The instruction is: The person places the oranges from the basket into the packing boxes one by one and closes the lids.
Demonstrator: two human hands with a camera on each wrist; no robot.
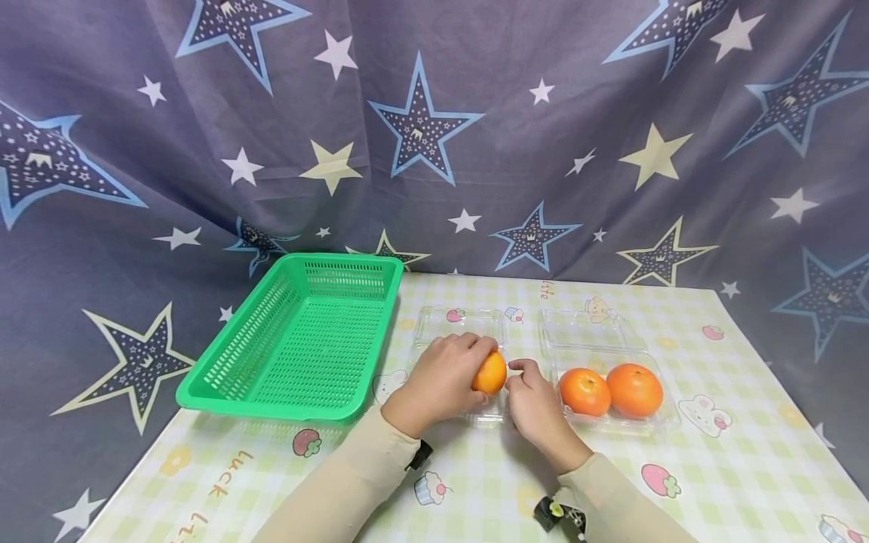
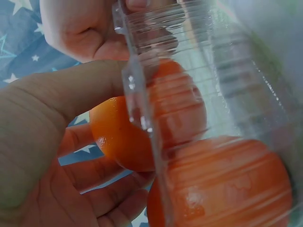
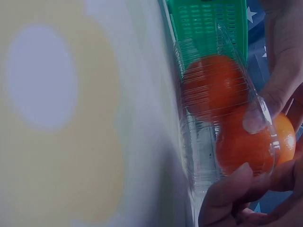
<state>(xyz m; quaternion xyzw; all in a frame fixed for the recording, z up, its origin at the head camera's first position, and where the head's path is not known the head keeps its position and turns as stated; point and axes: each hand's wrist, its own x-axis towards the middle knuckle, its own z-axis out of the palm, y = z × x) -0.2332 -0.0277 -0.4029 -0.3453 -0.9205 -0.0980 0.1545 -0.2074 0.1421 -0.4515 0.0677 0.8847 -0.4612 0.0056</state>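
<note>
My left hand (image 1: 444, 377) grips an orange (image 1: 490, 373) from above, over a clear plastic clamshell box (image 1: 498, 411). In the left wrist view, that orange (image 2: 118, 137) is partly behind the box's ribbed wall, near the rim. A second orange (image 2: 227, 189) sits inside the box; in the head view, the left hand hides it. My right hand (image 1: 539, 403) is at the box's right side with bent fingers. The right wrist view has its thumb (image 3: 234, 187) against the clear wall and a finger by the rim, pinching the box's edge.
A green slotted basket (image 1: 366, 369) stands on the left of the checked tablecloth (image 1: 733, 452). To the right, another clear clamshell box (image 1: 668, 407) lies with its lid open, holding two oranges (image 1: 634, 390). A star-patterned curtain (image 1: 516, 173) hangs behind the table.
</note>
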